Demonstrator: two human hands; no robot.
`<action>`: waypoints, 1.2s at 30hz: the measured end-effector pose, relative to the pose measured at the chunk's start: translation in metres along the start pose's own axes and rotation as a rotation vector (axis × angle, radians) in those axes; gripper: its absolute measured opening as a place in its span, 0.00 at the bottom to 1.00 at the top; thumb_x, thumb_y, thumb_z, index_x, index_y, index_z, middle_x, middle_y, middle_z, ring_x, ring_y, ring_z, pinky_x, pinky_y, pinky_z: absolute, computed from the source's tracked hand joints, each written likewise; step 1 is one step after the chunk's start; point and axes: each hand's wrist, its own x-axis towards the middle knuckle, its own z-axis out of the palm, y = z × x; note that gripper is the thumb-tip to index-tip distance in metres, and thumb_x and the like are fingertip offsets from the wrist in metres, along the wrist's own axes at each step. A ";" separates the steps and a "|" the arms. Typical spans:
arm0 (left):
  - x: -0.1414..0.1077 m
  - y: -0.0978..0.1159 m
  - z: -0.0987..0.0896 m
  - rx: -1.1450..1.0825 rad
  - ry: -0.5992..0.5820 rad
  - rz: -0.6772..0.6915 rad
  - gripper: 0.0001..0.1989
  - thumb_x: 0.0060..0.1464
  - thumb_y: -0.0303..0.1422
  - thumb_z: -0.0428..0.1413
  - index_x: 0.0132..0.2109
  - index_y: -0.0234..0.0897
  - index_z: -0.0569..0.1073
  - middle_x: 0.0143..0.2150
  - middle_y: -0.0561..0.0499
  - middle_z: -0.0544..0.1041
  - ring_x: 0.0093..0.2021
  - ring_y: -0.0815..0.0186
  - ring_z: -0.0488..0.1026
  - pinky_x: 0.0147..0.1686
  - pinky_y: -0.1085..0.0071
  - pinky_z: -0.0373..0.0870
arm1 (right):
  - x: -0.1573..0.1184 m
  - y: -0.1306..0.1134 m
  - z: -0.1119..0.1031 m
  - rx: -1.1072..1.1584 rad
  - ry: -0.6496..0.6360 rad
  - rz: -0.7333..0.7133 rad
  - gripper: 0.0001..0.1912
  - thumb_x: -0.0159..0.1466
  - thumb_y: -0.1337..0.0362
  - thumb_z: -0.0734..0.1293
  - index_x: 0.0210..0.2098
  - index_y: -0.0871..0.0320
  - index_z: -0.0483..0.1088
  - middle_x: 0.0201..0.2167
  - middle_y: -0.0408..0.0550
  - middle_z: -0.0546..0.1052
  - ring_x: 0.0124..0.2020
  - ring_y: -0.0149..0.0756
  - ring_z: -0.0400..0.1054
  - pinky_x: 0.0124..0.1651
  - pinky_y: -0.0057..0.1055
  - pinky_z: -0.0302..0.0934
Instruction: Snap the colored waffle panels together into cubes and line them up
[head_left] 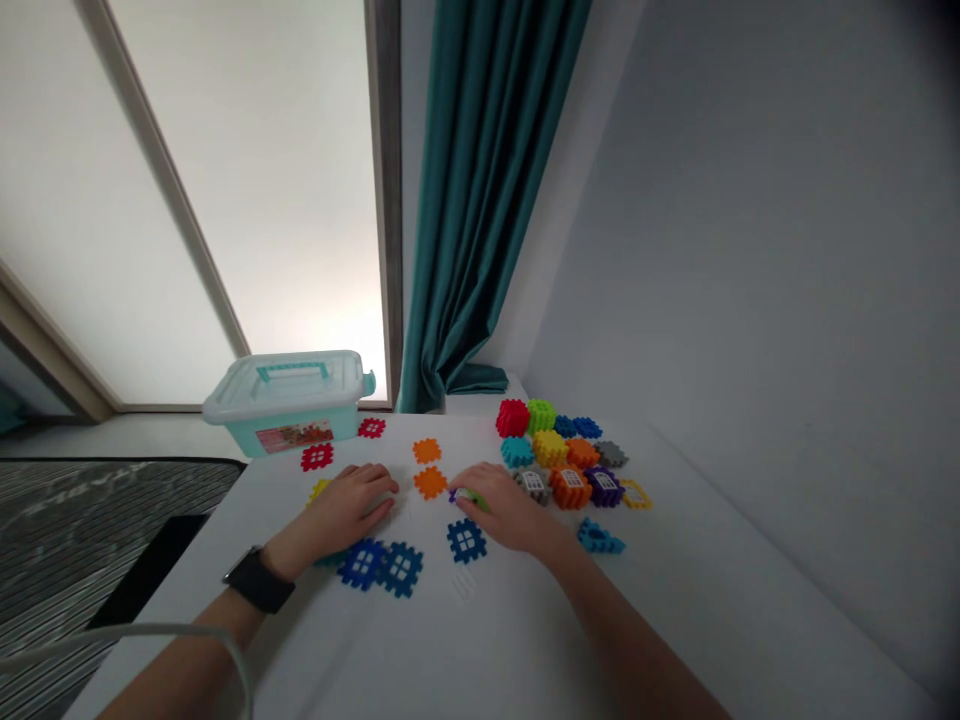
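Two bare hands are at work over a white table (360,660), and from the left here's a turquoise plastic box with a pale lid (296,400), closed, standing at the far side. Just beside it lie two flat red plastic squares with notched edges, a nearer one (316,457) and a farther one (371,428).

Now the left hand (352,505), a black watch (260,580) on its wrist: it's released, palm down, thumb apart from the gently curved fingers. A yellow notched piece (318,489) peeks out behind it, a teal piece (331,559) shows below the wrist, and two blue window-cut squares (400,569) sit side by side, nearer the viewer.

Into the middle, two orange notched squares (430,483) lie one beyond the other between the hands, with a dark blue window-cut square (466,540) nearer.

And the right hand (499,500) has fingers and thumb closed around a small green plastic piece (472,497), a purple edge (452,495) showing beside it, low over the table.

Further right come colourful stacks of notched plastic pieces (550,449), red, lime and orange among them, then a light-blue piece (599,537) nearer and a yellow open frame (637,494) at the far right.
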 end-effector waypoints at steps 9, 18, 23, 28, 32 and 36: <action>-0.037 -0.040 -0.018 0.042 0.054 -0.159 0.12 0.63 0.36 0.48 0.42 0.39 0.76 0.42 0.45 0.78 0.45 0.57 0.75 0.47 0.61 0.72 | 0.002 -0.015 0.031 -0.002 -0.061 -0.018 0.10 0.68 0.68 0.62 0.46 0.53 0.73 0.48 0.48 0.79 0.52 0.43 0.70 0.59 0.46 0.60; -0.065 -0.079 0.009 0.074 0.274 -0.351 0.18 0.63 0.40 0.49 0.54 0.40 0.75 0.54 0.41 0.74 0.55 0.52 0.71 0.55 0.52 0.71 | 0.045 -0.015 0.068 -0.071 -0.021 -0.074 0.13 0.67 0.68 0.63 0.50 0.55 0.73 0.54 0.52 0.75 0.55 0.44 0.67 0.60 0.45 0.60; -0.068 -0.083 0.016 0.099 0.213 -0.456 0.19 0.64 0.40 0.48 0.57 0.41 0.73 0.58 0.42 0.72 0.59 0.51 0.68 0.57 0.49 0.68 | 0.094 -0.017 0.086 -0.150 -0.043 -0.066 0.15 0.68 0.66 0.63 0.54 0.58 0.71 0.57 0.54 0.73 0.58 0.44 0.64 0.63 0.44 0.56; -0.066 -0.075 0.017 0.102 0.204 -0.512 0.18 0.64 0.38 0.49 0.58 0.40 0.71 0.58 0.42 0.72 0.60 0.50 0.66 0.58 0.49 0.65 | 0.143 -0.012 0.100 -0.223 -0.068 0.003 0.19 0.70 0.64 0.60 0.59 0.58 0.68 0.63 0.56 0.68 0.62 0.47 0.60 0.63 0.48 0.54; -0.065 -0.072 0.014 0.089 0.182 -0.528 0.18 0.64 0.37 0.50 0.58 0.39 0.71 0.59 0.42 0.72 0.60 0.50 0.66 0.58 0.48 0.65 | 0.165 -0.008 0.108 -0.264 -0.085 0.037 0.21 0.70 0.64 0.58 0.62 0.59 0.64 0.65 0.57 0.66 0.63 0.49 0.58 0.62 0.48 0.54; -0.065 -0.072 0.013 0.089 0.186 -0.525 0.18 0.63 0.36 0.51 0.58 0.40 0.71 0.58 0.42 0.72 0.60 0.50 0.66 0.57 0.48 0.65 | 0.166 -0.012 0.108 -0.291 -0.104 0.045 0.21 0.71 0.65 0.57 0.62 0.59 0.64 0.63 0.58 0.68 0.61 0.50 0.61 0.60 0.49 0.56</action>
